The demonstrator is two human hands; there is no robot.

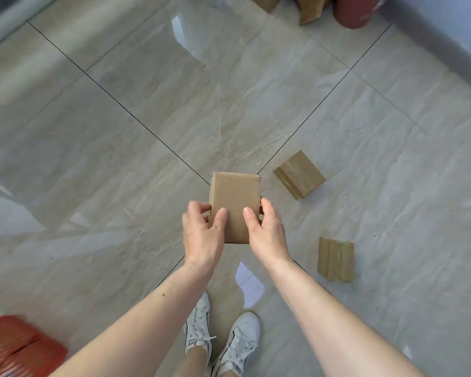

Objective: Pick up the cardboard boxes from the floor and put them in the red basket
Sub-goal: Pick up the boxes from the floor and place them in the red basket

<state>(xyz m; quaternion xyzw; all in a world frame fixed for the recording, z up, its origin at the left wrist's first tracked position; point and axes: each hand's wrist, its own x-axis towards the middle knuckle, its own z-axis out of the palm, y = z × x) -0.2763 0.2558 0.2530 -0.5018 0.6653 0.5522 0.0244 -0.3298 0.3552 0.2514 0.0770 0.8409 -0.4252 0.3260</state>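
The small plain brown cardboard box (pixel 233 205) looks light and stiff: both hands lift it with no sign of strain, and its faces stay flat under the thumbs. Judging by that, a grip across the two long sides is the sound place to hold it, since the smooth card could slide if pinched only at one corner, and the open-looking seam at its far edge may flex if pressed.

The left hand (pixel 201 235) grips the box's left side, thumb on the upper face and fingers curled round the edge. The right hand (pixel 265 232) grips the right side the same way, thumb on top and fingers wrapped beneath. The box is held in the air between them, above the glossy beige tiled floor (pixel 120 159), just ahead of the person's white trainers (pixel 220 341).

It is a flat rectangular carton, unprinted, with crisp edges and a slightly ragged far right corner.

Relative to the held box, a second brown cardboard box sealed with clear tape (pixel 299 174) lies on the floor just to its right, and a third taped cardboard box (pixel 336 259) lies further right and nearer the feet. The red slatted plastic basket (pixel 17 346) sits well away, down and to its left, at the frame's corner. Carrying the box there is the remaining step for this one.
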